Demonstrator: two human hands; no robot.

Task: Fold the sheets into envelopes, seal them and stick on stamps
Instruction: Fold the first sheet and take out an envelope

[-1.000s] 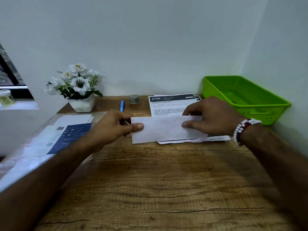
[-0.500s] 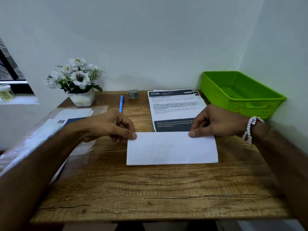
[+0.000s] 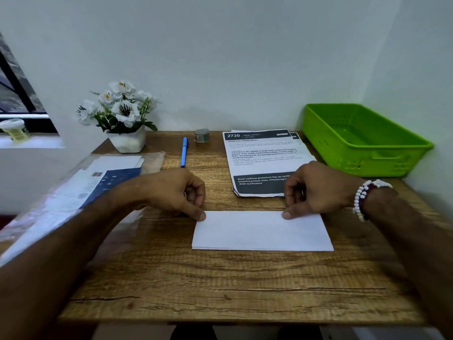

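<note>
One view, head: the folded sheet (image 3: 262,231), held above the printed pages (image 3: 259,155) a second ago, is now laid flat on the table (image 3: 220,285). Its far corners are pinched by left hand (image 3: 171,192) and right hand (image 3: 318,190); creasing is judged next.

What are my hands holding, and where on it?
The folded sheet, flat on the table: left hand thumb on its far-left corner, right hand thumb on its far edge. Pinching or just pressing, cannot tell.

Flower pot (image 3: 127,141) back L; blue pen (image 3: 184,152) nr it; green basket (image 3: 367,164) back R; jar (image 3: 15,130) on sill (image 3: 31,143).
</note>
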